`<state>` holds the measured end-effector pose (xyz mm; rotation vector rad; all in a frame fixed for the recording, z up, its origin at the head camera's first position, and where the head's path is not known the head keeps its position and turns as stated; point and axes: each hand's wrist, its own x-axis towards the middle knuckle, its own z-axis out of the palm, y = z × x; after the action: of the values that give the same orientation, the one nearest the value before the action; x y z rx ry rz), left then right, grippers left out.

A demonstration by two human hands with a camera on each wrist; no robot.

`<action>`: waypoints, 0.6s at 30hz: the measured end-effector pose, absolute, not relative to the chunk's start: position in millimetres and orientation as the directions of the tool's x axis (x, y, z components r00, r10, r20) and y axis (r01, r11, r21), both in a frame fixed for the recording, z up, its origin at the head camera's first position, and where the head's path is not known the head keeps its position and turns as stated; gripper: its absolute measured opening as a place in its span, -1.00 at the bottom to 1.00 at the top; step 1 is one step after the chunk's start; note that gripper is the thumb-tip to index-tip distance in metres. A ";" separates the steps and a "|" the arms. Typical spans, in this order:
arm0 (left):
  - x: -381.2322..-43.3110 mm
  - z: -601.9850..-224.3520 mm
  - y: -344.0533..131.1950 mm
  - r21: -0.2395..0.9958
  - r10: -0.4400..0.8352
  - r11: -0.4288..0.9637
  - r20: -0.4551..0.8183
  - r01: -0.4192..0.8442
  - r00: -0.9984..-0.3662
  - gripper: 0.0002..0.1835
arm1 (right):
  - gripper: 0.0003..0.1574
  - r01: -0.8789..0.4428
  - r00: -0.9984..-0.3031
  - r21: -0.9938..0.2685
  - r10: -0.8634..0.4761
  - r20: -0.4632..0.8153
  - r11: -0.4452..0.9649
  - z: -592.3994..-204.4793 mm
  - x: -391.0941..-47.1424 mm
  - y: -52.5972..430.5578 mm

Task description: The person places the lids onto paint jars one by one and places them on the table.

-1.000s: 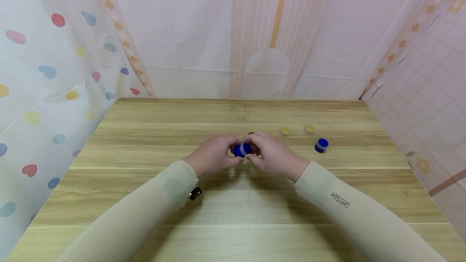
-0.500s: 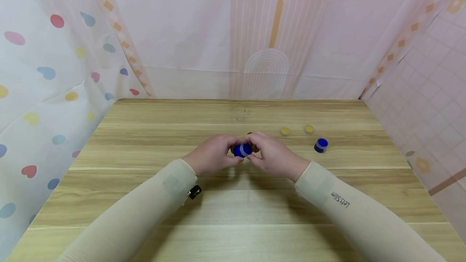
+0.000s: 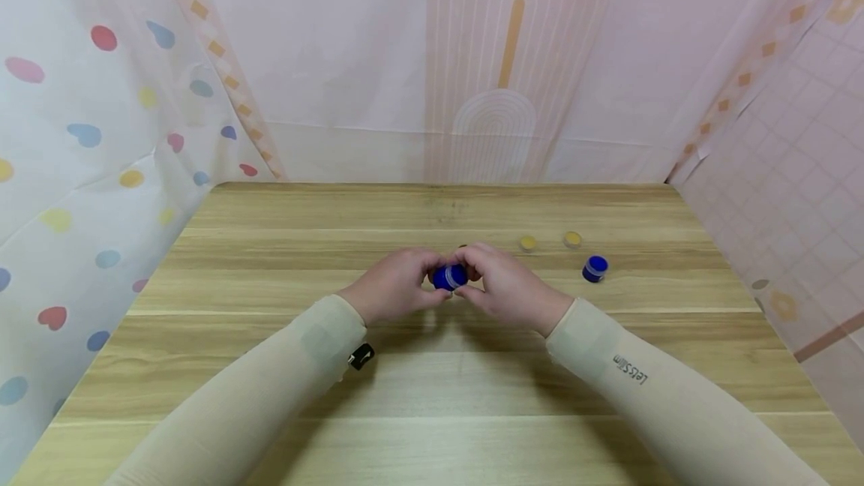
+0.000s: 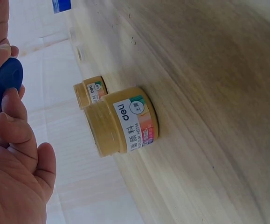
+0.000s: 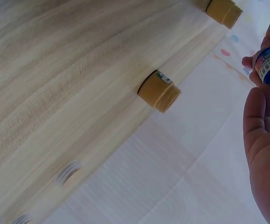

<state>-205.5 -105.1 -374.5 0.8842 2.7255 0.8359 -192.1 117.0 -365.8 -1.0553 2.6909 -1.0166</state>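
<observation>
In the head view a small blue paint jar (image 3: 448, 277) lies tilted between both hands, its ringed neck end toward the right. My left hand (image 3: 398, 289) grips the jar's body. My right hand (image 3: 508, 289) holds the neck end between thumb and fingers; whether a clear cap sits there, I cannot tell. The right wrist view shows the label on the jar's side. Beyond the hands stand yellow-ochre paint jars (image 4: 125, 122), one behind the other in the left wrist view; in the head view the hands mostly hide them.
A second blue jar (image 3: 595, 268) stands upright on the wooden table (image 3: 432, 411), to the right of the hands. Two small round yellowish lids (image 3: 529, 244) lie farther back. Patterned cloth (image 3: 337, 58) hangs behind and along both sides.
The right thumb and fingers shift slightly at the jar's neck end. Jar and left hand stay in nearly the same place.
</observation>
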 end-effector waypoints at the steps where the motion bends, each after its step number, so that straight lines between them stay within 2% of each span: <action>1: -205.5 -374.3 -105.0 0.558 0.582 0.668 0.021 0.493 -0.813 -0.62 | -0.57 -0.578 -0.761 -0.608 -0.629 0.159 0.545 -366.0 -192.0 116.7; 10: -207.7 -372.1 -107.5 0.606 0.605 0.631 0.006 0.484 -0.797 -0.72 | -0.59 -0.606 -0.745 -0.589 -0.642 0.183 0.535 -367.6 -194.1 116.2; 18: -209.1 -373.1 -109.9 0.628 0.609 0.617 0.000 0.473 -0.793 -0.70 | -0.58 -0.612 -0.736 -0.587 -0.652 0.180 0.530 -364.3 -193.7 116.6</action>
<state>-209.1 -109.9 -373.1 0.8919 2.6285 0.9284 -193.7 116.6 -364.3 -1.1147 2.6931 -0.9953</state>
